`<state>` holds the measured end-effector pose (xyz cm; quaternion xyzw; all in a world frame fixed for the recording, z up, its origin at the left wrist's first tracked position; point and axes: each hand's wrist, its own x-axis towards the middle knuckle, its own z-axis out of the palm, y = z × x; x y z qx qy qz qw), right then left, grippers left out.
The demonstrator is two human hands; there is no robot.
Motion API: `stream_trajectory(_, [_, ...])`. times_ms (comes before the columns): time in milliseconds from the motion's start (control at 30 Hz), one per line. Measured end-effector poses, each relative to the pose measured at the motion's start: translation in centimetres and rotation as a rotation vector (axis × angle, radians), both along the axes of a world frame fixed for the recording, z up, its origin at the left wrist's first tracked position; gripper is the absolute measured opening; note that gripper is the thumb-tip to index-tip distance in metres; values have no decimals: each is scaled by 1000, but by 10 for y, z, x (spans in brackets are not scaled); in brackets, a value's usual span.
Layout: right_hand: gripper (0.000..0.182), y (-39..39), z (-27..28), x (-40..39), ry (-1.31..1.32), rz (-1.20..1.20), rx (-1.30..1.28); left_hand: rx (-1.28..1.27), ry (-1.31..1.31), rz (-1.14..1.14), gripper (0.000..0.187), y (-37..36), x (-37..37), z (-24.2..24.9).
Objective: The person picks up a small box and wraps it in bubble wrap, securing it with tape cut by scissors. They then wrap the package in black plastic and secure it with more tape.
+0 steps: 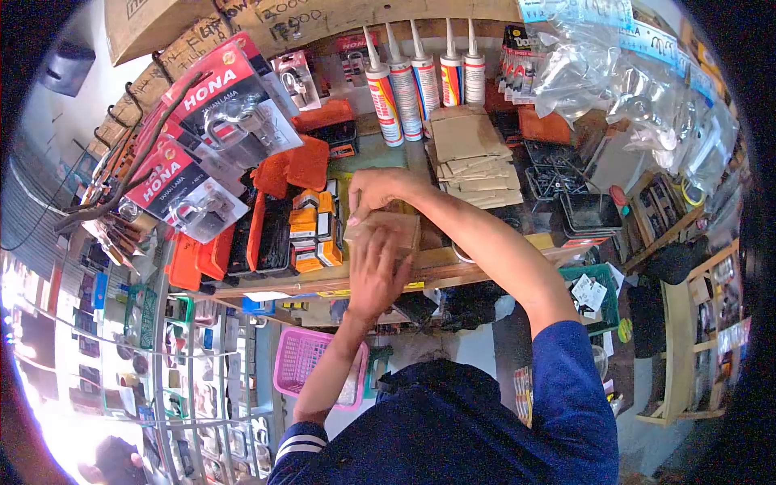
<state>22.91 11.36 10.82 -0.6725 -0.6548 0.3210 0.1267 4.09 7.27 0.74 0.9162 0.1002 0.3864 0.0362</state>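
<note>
brown paper (406, 224) is laid on the wooden counter (444, 272), to the left of the paper stack (477, 153) and nearer the body than it, and is partly covered by both hands. farthest left of the stack, packed padlocks (242, 133) are hung up; lower down on that side, orange bins (212, 255) are lined up. closer to the stack, but still left of it, small orange-and-white boxes (304, 230) are stood together, and these are best left unbumped by the knuckles.

next toward the stack, the right hand (380, 191) is bent over the far left corner of the paper, its fingers curled down; whether the edge is pinched or only touched cannot be told. the left hand (377, 276) is laid over the paper on the side away from the stack, fingers outstretched and nothing clenched. pressure should be spread evenly through those fingers, so that slipping and creasing are avoided, while the corner is handled lightly and squarely. sealant tubes (384, 97) are stood behind the stack and to its left; to its right, black trays (594, 214) are set. the right forearm, reached across just before the stack, should be held clear of it.
</note>
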Motion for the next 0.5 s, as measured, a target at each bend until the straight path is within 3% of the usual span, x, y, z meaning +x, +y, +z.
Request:
stream_trajectory(100, [45, 4, -16, 5, -16, 6, 123, -26, -68, 30, 55, 11, -14, 19])
stream_trajectory(167, [43, -8, -3, -2, -12, -26, 127, 90, 98, 224, 55, 14, -26, 34])
stream_trajectory(233, [42, -13, -3, -5, -7, -50, 130, 102, 118, 225, 54, 20, -34, 33])
stream_trajectory(300, [26, -10, -12, -2, 32, -73, 231, 124, 161, 243, 52, 27, -37, 28])
stream_trajectory(500, [25, -12, -19, 0, 86, -79, 272, 188, 214, 298, 49, 25, -39, 27])
